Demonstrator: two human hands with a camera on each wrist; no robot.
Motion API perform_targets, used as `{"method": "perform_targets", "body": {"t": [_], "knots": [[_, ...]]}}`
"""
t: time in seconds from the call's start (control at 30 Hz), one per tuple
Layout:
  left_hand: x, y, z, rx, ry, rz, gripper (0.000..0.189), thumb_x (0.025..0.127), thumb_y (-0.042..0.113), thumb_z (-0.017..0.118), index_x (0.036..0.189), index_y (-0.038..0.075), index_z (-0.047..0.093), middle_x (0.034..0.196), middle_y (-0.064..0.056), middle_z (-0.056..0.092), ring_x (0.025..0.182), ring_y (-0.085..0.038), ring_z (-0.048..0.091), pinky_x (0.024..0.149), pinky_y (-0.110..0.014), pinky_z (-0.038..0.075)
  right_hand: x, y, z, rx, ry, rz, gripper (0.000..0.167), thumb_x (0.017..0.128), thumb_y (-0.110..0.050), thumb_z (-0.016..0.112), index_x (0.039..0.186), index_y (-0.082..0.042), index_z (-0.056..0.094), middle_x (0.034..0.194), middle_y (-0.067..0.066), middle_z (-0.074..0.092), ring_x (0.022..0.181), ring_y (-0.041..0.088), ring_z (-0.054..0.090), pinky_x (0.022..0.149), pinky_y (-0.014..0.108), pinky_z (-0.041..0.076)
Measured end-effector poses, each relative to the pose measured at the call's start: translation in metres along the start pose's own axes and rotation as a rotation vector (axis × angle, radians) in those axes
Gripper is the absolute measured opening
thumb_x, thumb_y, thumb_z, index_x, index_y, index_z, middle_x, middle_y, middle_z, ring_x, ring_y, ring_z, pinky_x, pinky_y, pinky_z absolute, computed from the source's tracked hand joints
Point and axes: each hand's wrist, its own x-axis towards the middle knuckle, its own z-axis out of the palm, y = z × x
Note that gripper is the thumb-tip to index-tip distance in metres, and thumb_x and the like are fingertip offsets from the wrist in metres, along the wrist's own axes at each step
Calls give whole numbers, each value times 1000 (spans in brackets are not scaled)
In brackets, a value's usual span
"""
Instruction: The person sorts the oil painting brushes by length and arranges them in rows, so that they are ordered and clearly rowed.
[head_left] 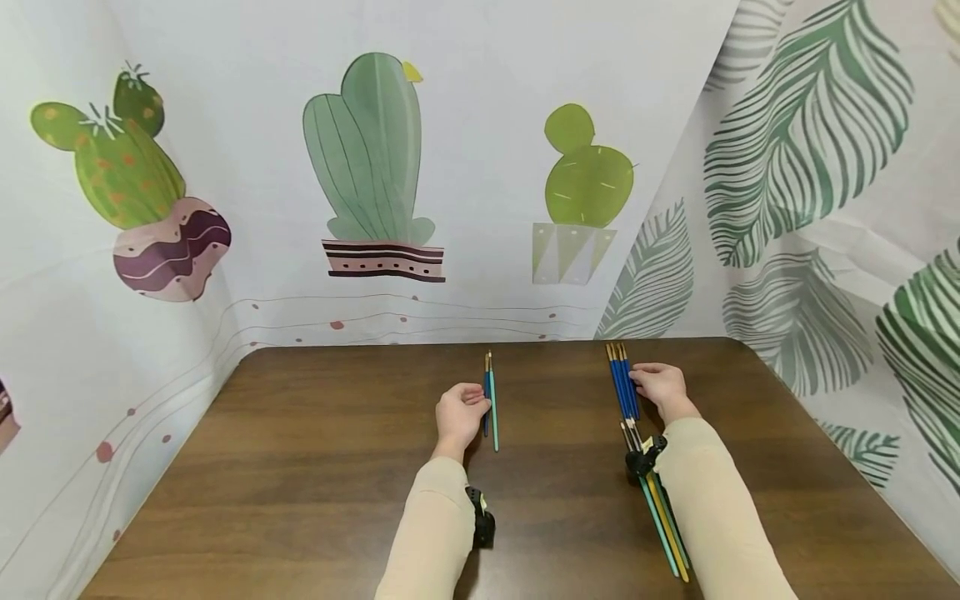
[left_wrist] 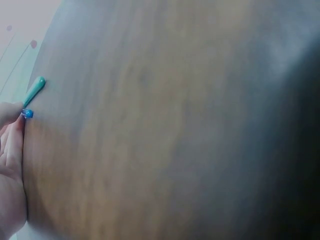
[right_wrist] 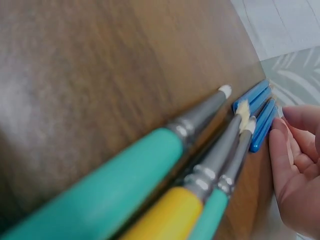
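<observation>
Toward the table's far middle, my left hand (head_left: pixel 459 417) pinches a thin blue paintbrush (head_left: pixel 486 425) between thumb and fingers. Close along its right side lies a teal paintbrush (head_left: pixel 494 408). The left wrist view shows the blue brush's end (left_wrist: pixel 28 114) poking out at the left fingertips and the teal handle's end (left_wrist: pixel 37 87) beyond. Farther right, my right hand (head_left: pixel 660 387) is at the right edge of a row of several blue paintbrushes (head_left: pixel 622 383). Its fingertips are at the outermost brush, thumb and forefinger apart; whether they touch it I cannot tell.
Nearer than the blue row lie larger paintbrushes, among them a teal one (right_wrist: pixel 110 185) and a yellow one (right_wrist: pixel 170 215), partly under the right forearm. The brown wooden table (head_left: pixel 300 467) ends at a cloth backdrop (head_left: pixel 480 167) printed with cacti and leaves.
</observation>
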Motion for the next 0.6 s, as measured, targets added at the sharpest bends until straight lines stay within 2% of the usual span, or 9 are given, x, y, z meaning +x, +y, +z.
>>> {"method": "perform_targets", "body": {"t": [0.1, 0.27, 0.33, 0.4, 0.5, 0.6], "knots": [[0, 0, -1, 7, -2, -7, 22, 80, 4, 71, 101, -3, 68, 97, -17, 72, 92, -25, 70, 81, -33, 57, -2, -2, 0, -8, -13, -9, 42, 96, -14, 50, 132, 8, 49, 136, 29, 46, 103, 19, 59, 80, 20, 55], [-2, -1, 0, 20, 1, -18, 20, 81, 4, 70, 100, -2, 68, 97, -15, 72, 92, -25, 70, 80, -34, 57, -5, 0, -3, 53, -40, 3, 45, 97, -16, 50, 134, 8, 45, 134, 28, 48, 87, 2, 58, 75, 16, 55], [-3, -2, 0, 22, 1, -11, 19, 82, 4, 70, 100, -2, 68, 97, -15, 72, 91, -25, 70, 81, -34, 57, -6, 1, -5, 99, -43, -1, 47, 97, -17, 50, 135, 9, 44, 125, 24, 55, 80, -4, 56, 72, 15, 55], [-3, -3, 1, 21, 1, -10, 19, 82, 4, 70, 100, -2, 68, 97, -15, 72, 91, -25, 70, 81, -34, 57, -7, 2, -8, 137, -39, 0, 48, 96, -18, 51, 134, 10, 43, 110, 14, 62, 76, -6, 57, 70, 15, 55], [-2, -4, 1, 20, 4, -5, 18, 82, 3, 69, 100, -2, 68, 97, -15, 72, 91, -24, 70, 81, -34, 57, -9, 2, -11, 179, -28, 0, 50, 96, -19, 50, 134, 12, 42, 92, -2, 63, 74, -5, 58, 68, 17, 56], [-1, -3, 0, 16, 9, -2, 18, 82, 3, 69, 100, -2, 68, 97, -15, 72, 91, -25, 70, 81, -35, 57, -10, 0, -13, 210, 5, 13, 50, 96, -21, 51, 133, 11, 43, 82, -11, 62, 72, -4, 59, 66, 19, 57]]}}
